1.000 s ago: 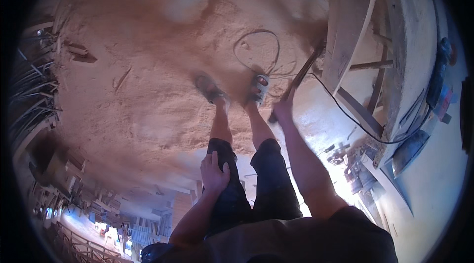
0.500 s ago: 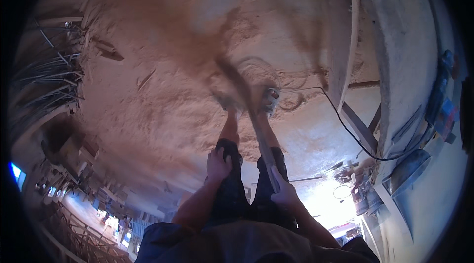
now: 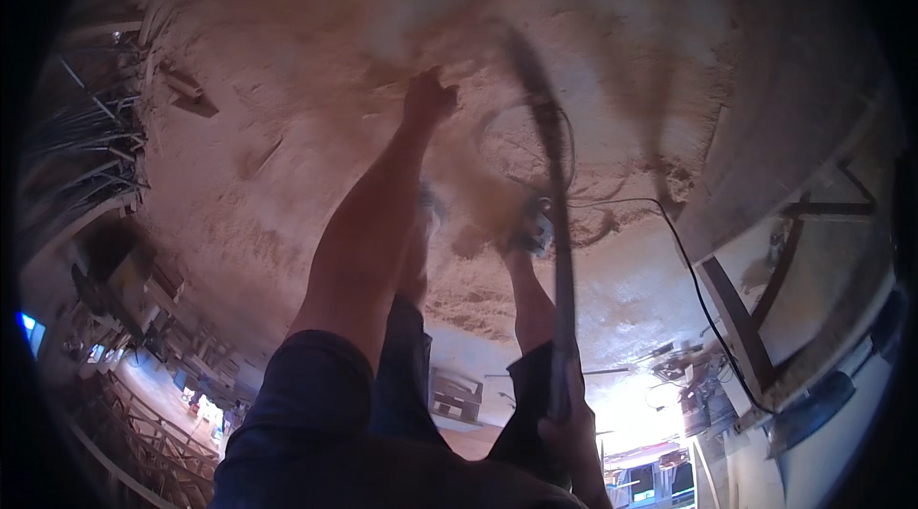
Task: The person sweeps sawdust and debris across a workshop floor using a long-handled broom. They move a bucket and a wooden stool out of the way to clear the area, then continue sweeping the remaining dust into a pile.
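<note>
We hold a long, dark, stick-like tool [image 3: 561,251] in our right grip [image 3: 572,430], fingers wrapped around its near end. The tool runs away from us, just right of our right foot [image 3: 541,229], and bends left at its far end, where blur hides its shape; we cannot tell whether that end touches the dusty floor [image 3: 287,203]. Our left grip [image 3: 430,100] reaches far forward above the floor, well apart from the tool and to its left. Its fingers look partly curled, but it is dim and we cannot tell whether they pinch anything. Brownish haze hangs over the floor around our feet, and our left foot is mostly hidden by the left forearm [image 3: 359,241].

A loop of cord lies on the floor beyond our right foot, partly crossed by the tool. A black cable [image 3: 685,254] runs off to the right and curves toward us beside the dark wooden braces [image 3: 741,327]. At the far left, thin rods [image 3: 100,122] lie in a heap, with a wooden block [image 3: 194,96] just right of them. Bright light falls on the floor at near right.
</note>
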Available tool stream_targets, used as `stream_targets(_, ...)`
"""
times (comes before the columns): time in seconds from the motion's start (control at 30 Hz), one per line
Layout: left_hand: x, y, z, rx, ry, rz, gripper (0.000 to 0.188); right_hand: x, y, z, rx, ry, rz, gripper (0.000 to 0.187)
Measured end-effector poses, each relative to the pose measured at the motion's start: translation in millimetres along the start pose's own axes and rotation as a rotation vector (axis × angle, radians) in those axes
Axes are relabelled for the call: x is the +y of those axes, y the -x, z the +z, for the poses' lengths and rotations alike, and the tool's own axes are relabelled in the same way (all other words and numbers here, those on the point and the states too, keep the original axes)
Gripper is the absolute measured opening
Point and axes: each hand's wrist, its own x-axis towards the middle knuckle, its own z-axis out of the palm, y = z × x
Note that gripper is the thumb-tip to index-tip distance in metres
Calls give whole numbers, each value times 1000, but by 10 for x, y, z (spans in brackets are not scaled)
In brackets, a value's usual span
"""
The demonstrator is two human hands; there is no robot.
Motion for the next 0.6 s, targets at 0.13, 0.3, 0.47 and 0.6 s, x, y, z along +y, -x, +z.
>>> stream_targets(0.13,149,-639,634,241,-282,188,75,-123,-157,88,228,-162,29,91)
stream_targets(0.3,-274,-756,1178,343,-125,362,68,-194,-543,125,338,-292,94,88)
stream_targets(0.47,-461,-452,1043,16,27,124,28,-293,-903,150,396,-34,64,86)
stream_targets(0.6,-291,-689,568,286,168,368,30,-1047,-1593,-110,327,461,-26,83)
